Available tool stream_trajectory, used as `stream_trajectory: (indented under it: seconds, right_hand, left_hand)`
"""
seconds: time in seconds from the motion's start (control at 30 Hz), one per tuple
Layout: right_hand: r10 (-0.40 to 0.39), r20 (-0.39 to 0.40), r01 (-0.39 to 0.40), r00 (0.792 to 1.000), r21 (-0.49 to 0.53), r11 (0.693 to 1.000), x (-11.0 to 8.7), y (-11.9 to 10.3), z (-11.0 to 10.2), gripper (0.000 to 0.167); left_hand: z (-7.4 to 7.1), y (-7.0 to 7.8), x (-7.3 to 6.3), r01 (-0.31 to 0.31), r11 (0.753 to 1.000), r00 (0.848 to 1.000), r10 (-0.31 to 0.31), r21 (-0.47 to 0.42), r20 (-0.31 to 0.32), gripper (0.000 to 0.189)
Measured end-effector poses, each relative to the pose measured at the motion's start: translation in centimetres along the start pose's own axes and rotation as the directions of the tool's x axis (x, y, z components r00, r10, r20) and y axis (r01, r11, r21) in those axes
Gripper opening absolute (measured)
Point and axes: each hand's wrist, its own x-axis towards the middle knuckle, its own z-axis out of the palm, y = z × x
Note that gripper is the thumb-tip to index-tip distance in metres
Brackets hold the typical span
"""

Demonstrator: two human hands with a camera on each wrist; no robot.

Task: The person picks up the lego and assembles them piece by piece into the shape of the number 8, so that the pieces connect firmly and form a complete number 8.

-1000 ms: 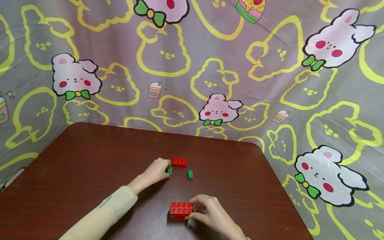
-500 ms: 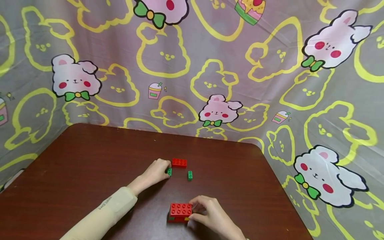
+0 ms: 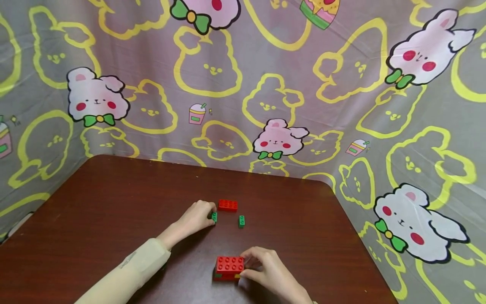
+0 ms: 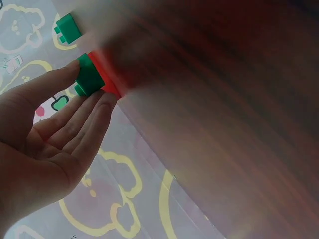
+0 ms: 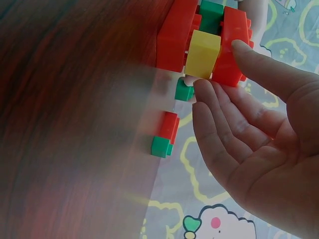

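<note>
Stacked bricks (image 3: 229, 264) sit left of our half-spread right hand (image 3: 271, 270), which grips them; our left hand (image 3: 195, 217) narrowly pinches a green brick (image 4: 90, 77).

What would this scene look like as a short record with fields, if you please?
Left hand: pinches a small green brick
Right hand: holds the right end of a brick stack
Layers: red top brick, yellow brick and middle green brick, red bottom brick
Loose: far red brick, nearer green brick
Table: dark reddish-brown
Backdrop: cartoon-printed grey cloth
</note>
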Motion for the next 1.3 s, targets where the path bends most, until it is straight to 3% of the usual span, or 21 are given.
stream_trajectory:
  seconds: [0.4,1.07,1.3]
  right_hand:
    - [-0.095,-0.037,0.094,0.995,-0.031,0.995,-0.1,0.3,0.1,0.026]
    - [-0.093,-0.042,0.091,0.995,-0.041,0.995,-0.1,0.4,0.0,0.026]
    - [-0.080,-0.034,0.079,0.996,-0.031,0.996,-0.2,0.3,0.2,0.026]
  left_hand:
    - [-0.8,0.7,-1.3,-0.022,1.000,1.000,0.022,-0.005,0.010,0.019]
    - [-2.3,3.9,-3.6,-0.063,0.998,0.995,0.063,-0.004,0.075,0.024]
    - [-2.7,4.6,-4.5,-0.097,0.995,0.993,0.096,0.016,0.071,0.024]
